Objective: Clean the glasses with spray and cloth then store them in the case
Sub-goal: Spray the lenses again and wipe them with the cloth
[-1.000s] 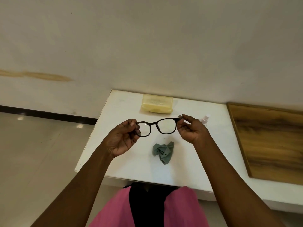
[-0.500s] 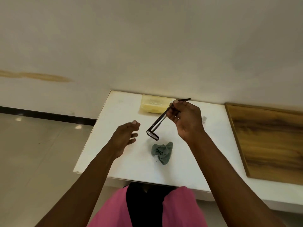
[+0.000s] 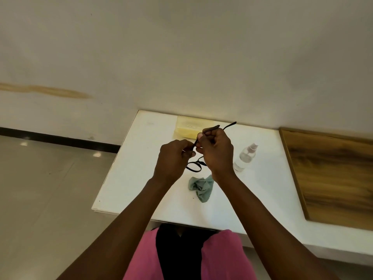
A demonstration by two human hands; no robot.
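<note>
You hold the glasses in both hands above the white surface. Your right hand is closed around the frame, temple tips poking out past it toward the wall. Your left hand pinches the frame beside it. The cloth lies crumpled just below, the spray stands to the right, and the yellow case sits closed behind your hands.
</note>
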